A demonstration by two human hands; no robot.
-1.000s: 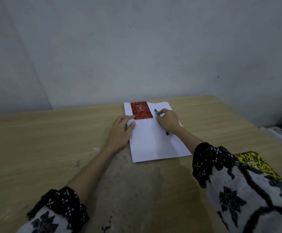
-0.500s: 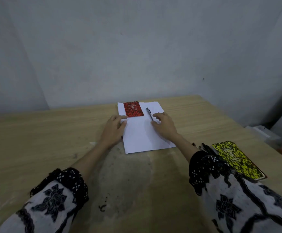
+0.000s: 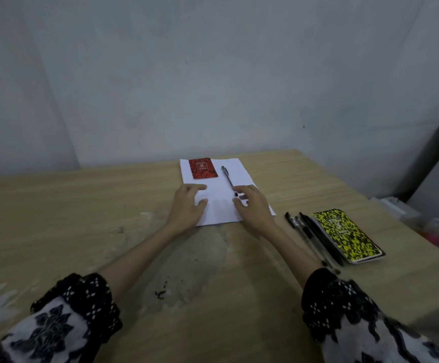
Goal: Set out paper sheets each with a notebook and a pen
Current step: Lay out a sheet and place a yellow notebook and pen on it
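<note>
Nearest, 2 patterned sleeves reach out over the wooden desk. Off to the right lie spare black pens side by side, just beside a yellow notebook. Further on, the left hand and right hand rest flat on the near half of a white paper sheet, each grip spread and holding nothing (fingers loosely apart). Beyond them, on the sheet's far end, sits a red notebook, with a black pen beside it, its near tip at the right fingertips.
</note>
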